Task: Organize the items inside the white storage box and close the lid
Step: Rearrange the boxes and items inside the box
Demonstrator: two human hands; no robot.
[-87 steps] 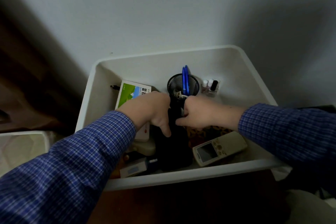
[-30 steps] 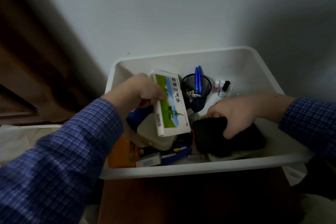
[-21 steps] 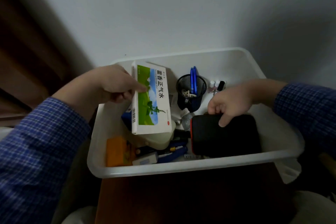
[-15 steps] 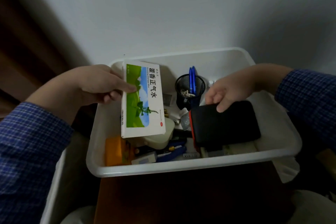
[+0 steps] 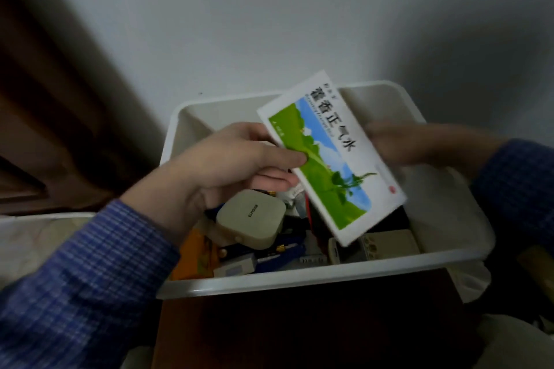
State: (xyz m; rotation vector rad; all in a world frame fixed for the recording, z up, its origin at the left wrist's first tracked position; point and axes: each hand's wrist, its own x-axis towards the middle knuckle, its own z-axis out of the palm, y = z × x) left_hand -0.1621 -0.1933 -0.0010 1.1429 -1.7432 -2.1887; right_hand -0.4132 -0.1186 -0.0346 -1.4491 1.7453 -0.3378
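White plastic, the storage box (image 5: pixel 299 280) fills the lower centre, cluttered, lid unseen. Left hand (image 5: pixel 227 165) pinches the green medicine carton (image 5: pixel 332 159) above it; lay it flat over the clutter. Right hand (image 5: pixel 398 144) beyond is blurred; fingers unreadable.

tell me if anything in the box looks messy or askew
Yes. The left hand holds the green and white carton tilted in the air above the white box, not yet put down. Below it, a beige case sits tipped on a jumble of small items. No lid is on the box.
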